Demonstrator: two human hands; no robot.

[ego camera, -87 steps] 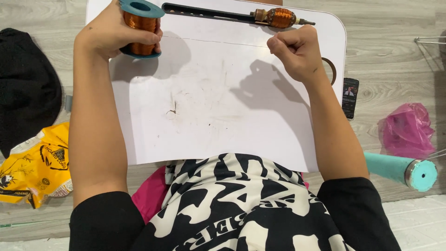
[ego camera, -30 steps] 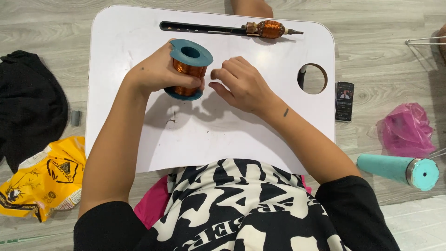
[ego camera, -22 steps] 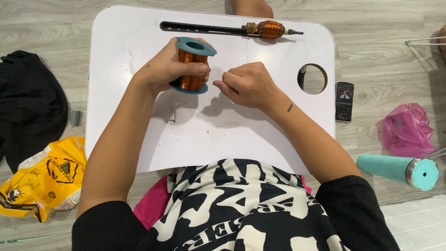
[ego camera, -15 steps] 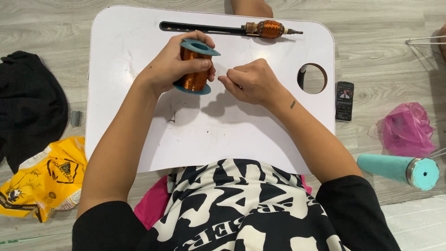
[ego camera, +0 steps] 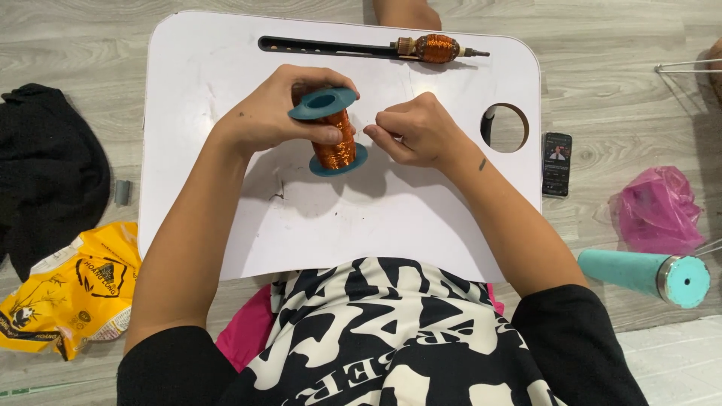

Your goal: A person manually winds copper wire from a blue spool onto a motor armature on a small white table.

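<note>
Lowest in the frame sits the person's black-and-white patterned shirt, and both bare forearms run up from it onto the white lap worktop (ego camera: 210,90). At mid-frame the left hand (ego camera: 274,116) closes its grip around a spool of copper wire (ego camera: 332,135), thumb and fingers wrapped over the wound core between the two teal flanges. The spool stands tilted: its lower flange touches the worktop while the upper flange leans toward the upper left, so its long axis runs from lower right to upper left. Just right of the spool, almost touching it, the right hand (ego camera: 414,131) is curled shut, thumb and forefinger pinched together at the height of the winding; whether a strand lies between them is too fine to tell. The spool therefore lies directly left of the right hand's pinch. Farther up, along the worktop's top edge, lies a motor armature with copper winding (ego camera: 436,49) beside a long black slot. On the wooden floor at right lie a black phone (ego camera: 557,164), a pink bag (ego camera: 658,210) and a teal tumbler (ego camera: 647,274); at left, a yellow packet (ego camera: 71,297) and black cloth (ego camera: 45,173).
</note>
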